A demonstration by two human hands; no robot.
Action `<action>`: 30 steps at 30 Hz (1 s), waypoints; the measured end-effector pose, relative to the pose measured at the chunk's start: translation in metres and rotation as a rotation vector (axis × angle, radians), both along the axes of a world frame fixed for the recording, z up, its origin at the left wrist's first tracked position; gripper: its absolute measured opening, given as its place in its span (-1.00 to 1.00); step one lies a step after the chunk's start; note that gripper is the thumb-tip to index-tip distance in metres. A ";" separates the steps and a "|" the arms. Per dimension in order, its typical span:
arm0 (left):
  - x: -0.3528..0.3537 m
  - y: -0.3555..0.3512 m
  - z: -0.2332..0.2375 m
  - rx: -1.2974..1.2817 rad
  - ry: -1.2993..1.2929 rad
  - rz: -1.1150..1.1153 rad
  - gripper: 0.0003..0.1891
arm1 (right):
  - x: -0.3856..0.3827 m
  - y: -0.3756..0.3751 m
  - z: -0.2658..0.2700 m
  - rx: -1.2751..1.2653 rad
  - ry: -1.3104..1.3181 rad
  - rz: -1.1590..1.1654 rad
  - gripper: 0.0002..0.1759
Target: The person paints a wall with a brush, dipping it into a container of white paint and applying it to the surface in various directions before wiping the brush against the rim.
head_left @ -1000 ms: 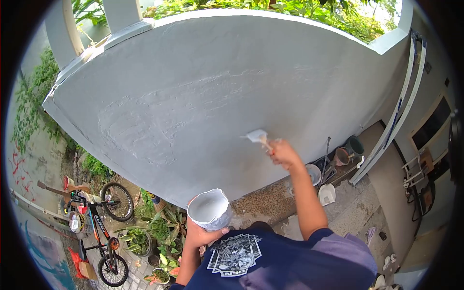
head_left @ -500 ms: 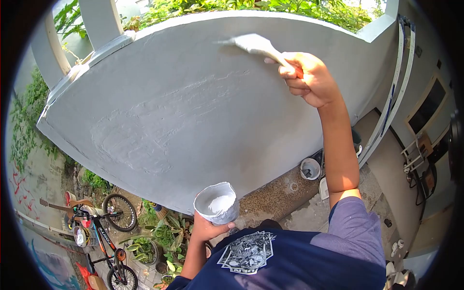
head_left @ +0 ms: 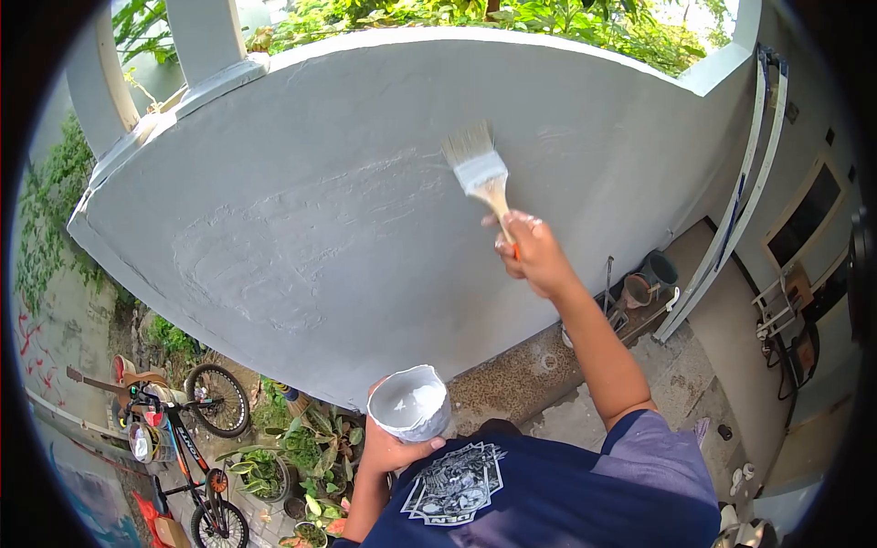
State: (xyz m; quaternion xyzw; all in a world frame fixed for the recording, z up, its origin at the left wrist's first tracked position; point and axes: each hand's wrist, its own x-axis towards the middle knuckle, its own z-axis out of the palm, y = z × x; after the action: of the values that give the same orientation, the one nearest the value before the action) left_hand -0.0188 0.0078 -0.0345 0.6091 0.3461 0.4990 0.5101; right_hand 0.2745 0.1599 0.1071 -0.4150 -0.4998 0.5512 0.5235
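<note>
While my right grip (head_left: 534, 253) holds the brush (head_left: 480, 172) upper-centre, I want light, even strokes, my left grip (head_left: 391, 449) clasping the tub (head_left: 426, 427) level, lower-centre.

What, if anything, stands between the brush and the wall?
Nothing visible. The right hand holds the brush, bristles at or near the wall; the cup, in the left hand, is lower in view.

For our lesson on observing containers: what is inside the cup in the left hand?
Inside the cup, held by the left hand, white paint-like material and the pale inner wall show. Whatever lies beneath the white material is covered.
</note>
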 end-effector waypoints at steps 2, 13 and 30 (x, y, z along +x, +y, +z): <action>-0.004 -0.004 -0.004 -0.013 -0.014 0.029 0.12 | -0.003 -0.010 -0.029 -0.068 0.008 -0.002 -0.66; -0.024 0.003 0.002 -0.020 0.012 0.084 0.12 | -0.010 -0.059 0.033 0.547 -0.490 -0.589 -0.49; -0.030 0.025 -0.002 -0.078 -0.041 0.020 0.04 | 0.005 -0.035 0.138 0.480 -1.137 -0.459 -0.66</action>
State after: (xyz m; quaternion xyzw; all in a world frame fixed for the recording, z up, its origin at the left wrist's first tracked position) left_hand -0.0486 0.0325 -0.0366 0.5748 0.3609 0.5028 0.5354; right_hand 0.2795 0.1250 0.2449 -0.6092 -0.7066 -0.0065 0.3600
